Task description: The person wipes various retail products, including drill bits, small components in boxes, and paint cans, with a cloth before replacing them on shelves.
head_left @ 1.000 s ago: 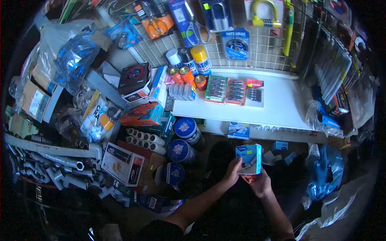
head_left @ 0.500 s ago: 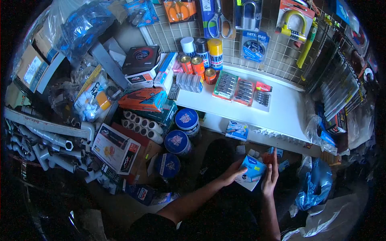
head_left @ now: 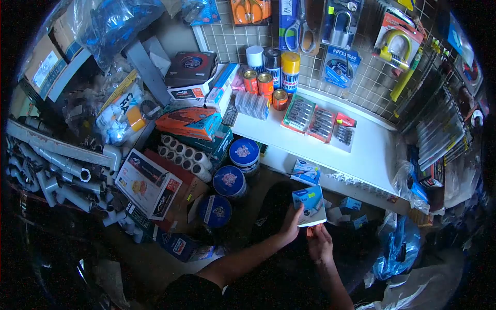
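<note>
A small blue and white box (head_left: pixel 310 205) with a yellow-green sticker is gripped at its left side by my left hand (head_left: pixel 292 225). Just below the box's lower edge, my right hand (head_left: pixel 320 245) has its fingers closed round a small orange-red object (head_left: pixel 310 231), only partly visible. A similar blue and white box (head_left: pixel 306 172) lies on the lower ledge in front of the held one. Smaller blue and white boxes (head_left: pixel 351 204) are on the floor to the right.
A white shelf (head_left: pixel 356 165) carries carded bits, spray cans and small tins. Blue-lidded tubs (head_left: pixel 229 181), white rolls (head_left: pixel 183 155) and grey pipe fittings (head_left: pixel 67 168) stand left. Padlocks and scissors hang on the wire grid (head_left: pixel 248 36). A blue plastic bag (head_left: pixel 400 253) lies right.
The held box has moved up and left and is turned more upright. My right hand has gone from open beside the box to closed below it. The whole view has shifted slightly.
</note>
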A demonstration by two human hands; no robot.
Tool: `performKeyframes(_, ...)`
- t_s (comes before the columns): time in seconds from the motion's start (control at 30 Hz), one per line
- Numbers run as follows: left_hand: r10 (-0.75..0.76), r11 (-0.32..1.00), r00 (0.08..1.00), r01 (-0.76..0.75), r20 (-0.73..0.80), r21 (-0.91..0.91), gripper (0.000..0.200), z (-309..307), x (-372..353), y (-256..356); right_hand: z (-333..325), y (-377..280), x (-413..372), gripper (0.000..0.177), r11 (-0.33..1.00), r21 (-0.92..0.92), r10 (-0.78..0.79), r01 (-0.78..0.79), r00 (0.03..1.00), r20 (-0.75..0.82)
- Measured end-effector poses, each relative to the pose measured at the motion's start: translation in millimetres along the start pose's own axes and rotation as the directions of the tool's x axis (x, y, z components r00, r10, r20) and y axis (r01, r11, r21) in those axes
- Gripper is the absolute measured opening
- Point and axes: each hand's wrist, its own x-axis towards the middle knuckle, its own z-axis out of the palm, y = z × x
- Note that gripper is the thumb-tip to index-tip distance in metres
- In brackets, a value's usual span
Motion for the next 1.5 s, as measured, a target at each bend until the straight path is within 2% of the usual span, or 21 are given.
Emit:
performKeyframes(0.07,0.215,0.888,0.976,-0.177,-0.042,0.425,0.049,3.8,-3.8,-3.4,-24.4,12.3,6.5,0.032,0.997,-0.063,0.032,-0.034,0.999,-0.039)
performKeyframes(0.1,0.455,0.644,0.888,-0.381,0.069,0.663,0.054,3.2,-3.8,-8.4,-29.7,17.6,7.6,0.03,0.993,-0.088,0.073,-0.078,0.996,-0.061)
performKeyframes(0.23,0.456,0.39,0.816,-0.542,0.355,0.744,0.077,10.2,-18.9,-4.3,-41.1,17.6,8.6,0.028,0.977,0.01,0.211,-0.212,0.962,-0.175)
performKeyframes(0.33,0.484,0.376,0.795,-0.566,0.365,0.733,0.078,14.1,-19.8,2.0,-34.7,12.8,3.5,0.024,0.985,-0.007,0.171,-0.171,0.985,-0.002)
performKeyframes(0.43,0.509,0.315,0.766,-0.59,0.392,0.743,0.074,12.1,-15.3,6.0,-22.5,-7.0,-4.9,0.014,0.95,-0.28,-0.158,0.135,0.985,-0.063)
performKeyframes(0.53,0.402,0.307,0.783,-0.604,0.475,0.736,0.071,8.4,-21.7,4.8,-12.9,-28.5,-5.0,0.034,0.68,-0.622,-0.493,0.389,0.87,0.005)
performKeyframes(0.6,0.398,0.246,0.712,-0.69,0.578,0.681,0.07,4.3,-17.3,-6.3,11.7,-48.8,-9.8,0.039,-0.016,-0.923,-0.646,0.385,0.7,0.304)
performKeyframes(0.7,0.131,0.679,0.897,-0.391,0.421,0.622,0.06,9.5,-15.2,-7.4,23.9,-39.7,-3.9,0.056,0.103,-0.881,-0.741,0.462,0.626,0.242)
performKeyframes(0.73,0.061,0.763,0.923,-0.289,0.379,0.579,0.059,9.1,-13.1,-12.6,21.3,-43.7,-8.9,0.056,-0.453,-0.782,-0.551,0.428,0.556,0.623)
performKeyframes(0.8,0.191,0.88,0.959,-0.261,0.209,0.396,0.053,1.3,-2.8,-23.4,33.6,-52.8,-21.8,0.05,-0.4,-0.743,-0.288,0.536,0.696,0.658)
performKeyframes(0.83,-0.171,0.977,0.888,0.21,0.428,-0.047,0.05,-27.9,15.8,-34.5,30.5,-50.7,-20.1,0.049,-0.359,-0.688,-0.17,0.63,0.681,0.712)
performKeyframes(0.87,-0.331,0.633,0.618,0.706,0.713,-0.318,0.047,-53.6,27.1,-38.3,28.6,-47.1,-18.6,0.048,-0.3,-0.63,-0.053,0.716,0.647,0.76)
performKeyframes(0.93,-0.322,0.941,0.914,0.337,0.246,-0.022,0.043,-12.6,-9.3,5.5,60.3,-77.8,-17.8,0.041,-0.319,-0.578,-0.034,0.751,0.6,0.799)
performKeyframes(1.0,-0.016,0.965,0.992,-0.018,0.126,0.262,0.04,-2.4,-21.6,7.3,35.7,-82.3,-4.8,0.038,-0.183,-0.697,-0.175,0.693,0.675,0.717)
performKeyframes(1.03,0.017,0.929,0.973,-0.101,0.232,0.357,0.034,3.9,-27.2,20.4,48.2,-81.7,3.4,0.024,-0.316,-0.745,-0.462,0.587,0.591,0.661)
performKeyframes(1.13,0.056,0.921,0.986,-0.112,0.158,0.373,0.031,6.7,-30.1,25.2,53.3,-79.1,-6.4,0.029,-0.102,-0.738,-0.374,0.667,0.662,0.649)
performKeyframes(1.2,-0.106,0.99,0.99,0.097,0.088,0.101,0.034,-11.0,-16.9,22.5,54.2,-75.5,-19.8,0.035,-0.219,-0.606,-0.232,0.765,0.563,0.793)
performKeyframes(1.3,-0.113,0.994,0.992,0.114,0.061,-0.006,0.046,-23.3,-0.5,33.6,27.6,-63.1,-11.7,0.025,-0.105,-0.629,-0.385,0.771,0.551,0.74)
performKeyframes(1.4,-0.129,0.991,0.99,0.131,0.061,-0.041,0.053,-7.7,-15.8,50.6,-0.4,-59.8,-9.6,0.025,0.425,-0.718,-0.503,0.551,0.803,0.319)
performKeyframes(1.43,-0.178,0.983,0.982,0.18,0.061,-0.032,0.053,5.5,-22.8,55.0,-5.2,-55.8,-6.3,0.029,0.807,-0.476,-0.35,0.35,0.932,0.093)
performKeyframes(1.5,-0.205,0.978,0.966,0.195,0.159,0.076,0.055,11.6,-27.6,44.3,-19.9,-24.5,5.6,0.04,0.914,-0.277,-0.315,0.296,0.949,-0.026)
